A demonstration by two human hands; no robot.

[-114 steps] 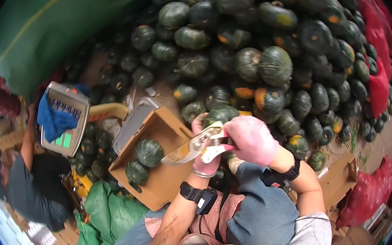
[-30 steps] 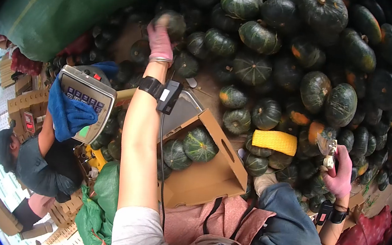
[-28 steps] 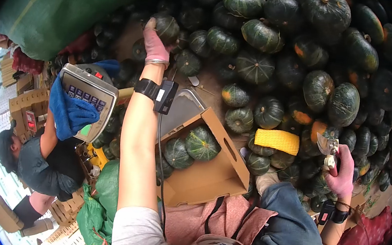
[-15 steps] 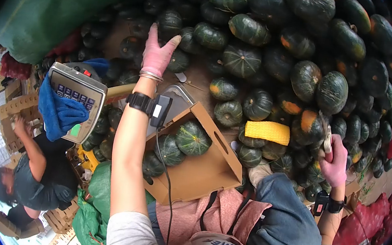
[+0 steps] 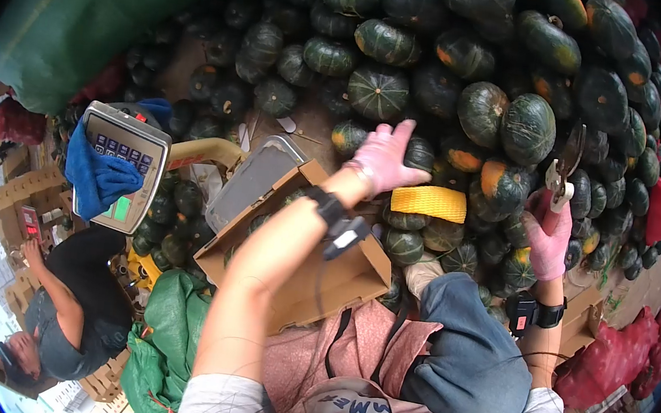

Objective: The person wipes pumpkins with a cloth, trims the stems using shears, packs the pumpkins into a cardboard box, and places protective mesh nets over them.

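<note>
One pair of shears (image 5: 558, 179) is gripped by the right hand (image 5: 547, 235); the left hand (image 5: 387, 160), unclenched, is spread over a pumpkin (image 5: 420, 155) beyond the edge of the cardboard box (image 5: 350, 281); bare floor (image 5: 317, 126) is seen past its far corner.

Strong fisheye curve, black corners, bluish-white glare along the left edge — dim shadow between upper-left squashes (image 5: 262, 44)
</note>
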